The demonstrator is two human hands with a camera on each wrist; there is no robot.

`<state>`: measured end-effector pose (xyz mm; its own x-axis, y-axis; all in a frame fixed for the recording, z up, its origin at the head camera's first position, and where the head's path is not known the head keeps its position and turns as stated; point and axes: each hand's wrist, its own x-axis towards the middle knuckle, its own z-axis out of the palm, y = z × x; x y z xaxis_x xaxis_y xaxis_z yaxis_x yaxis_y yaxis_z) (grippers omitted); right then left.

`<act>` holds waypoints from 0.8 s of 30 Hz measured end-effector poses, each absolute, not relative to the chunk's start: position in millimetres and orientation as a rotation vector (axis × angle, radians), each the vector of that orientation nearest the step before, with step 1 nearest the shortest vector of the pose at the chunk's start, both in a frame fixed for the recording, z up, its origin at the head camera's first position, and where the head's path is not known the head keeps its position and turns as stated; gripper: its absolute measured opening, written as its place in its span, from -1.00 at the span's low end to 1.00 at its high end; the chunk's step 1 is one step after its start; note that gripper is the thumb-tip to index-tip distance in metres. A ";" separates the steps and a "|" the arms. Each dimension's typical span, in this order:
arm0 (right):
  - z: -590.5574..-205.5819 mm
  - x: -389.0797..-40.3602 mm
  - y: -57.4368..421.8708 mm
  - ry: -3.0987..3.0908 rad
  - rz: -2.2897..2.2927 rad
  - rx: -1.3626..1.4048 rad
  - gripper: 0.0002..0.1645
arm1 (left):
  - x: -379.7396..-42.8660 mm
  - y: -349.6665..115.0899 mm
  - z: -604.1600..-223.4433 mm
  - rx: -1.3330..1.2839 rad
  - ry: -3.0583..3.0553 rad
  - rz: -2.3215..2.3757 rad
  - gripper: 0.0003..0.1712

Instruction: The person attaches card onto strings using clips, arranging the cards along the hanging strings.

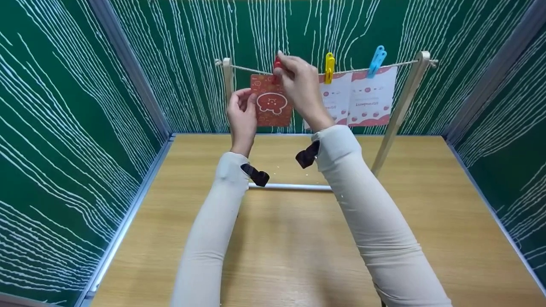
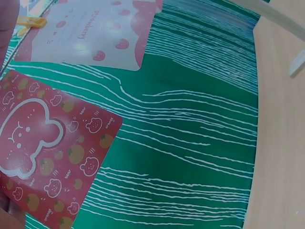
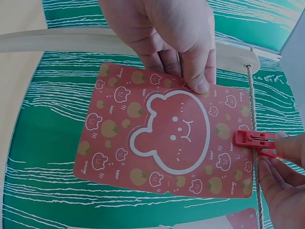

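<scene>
A red card (image 1: 273,111) with a white-outlined bear face hangs at the left part of the rope (image 3: 252,102). My left hand (image 1: 243,111) pinches its left edge between thumb and fingers, as the right wrist view shows. My right hand (image 1: 302,83) pinches the handles of a red clothespin (image 3: 248,138), whose jaws lie over the card's top edge at the rope. To the right, a white and pink folded sheet (image 1: 371,100) with strawberry print hangs from a yellow clothespin (image 1: 329,68) and a blue clothespin (image 1: 377,62).
The rope runs between two wooden posts, the left post (image 1: 228,79) and the right post (image 1: 401,111). A white bar (image 1: 294,186) lies low across the wooden table (image 1: 281,247). Green walls with white lines (image 1: 64,106) enclose the table at the back and sides.
</scene>
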<state>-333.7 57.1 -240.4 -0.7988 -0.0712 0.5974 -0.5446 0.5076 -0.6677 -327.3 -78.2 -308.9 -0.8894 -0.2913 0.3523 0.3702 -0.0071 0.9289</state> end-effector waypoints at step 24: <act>-247.6 -327.8 77.3 -2.121 1.449 0.554 -0.55 | -343.7 -89.0 -334.4 -0.187 -1.859 -1.923 -0.64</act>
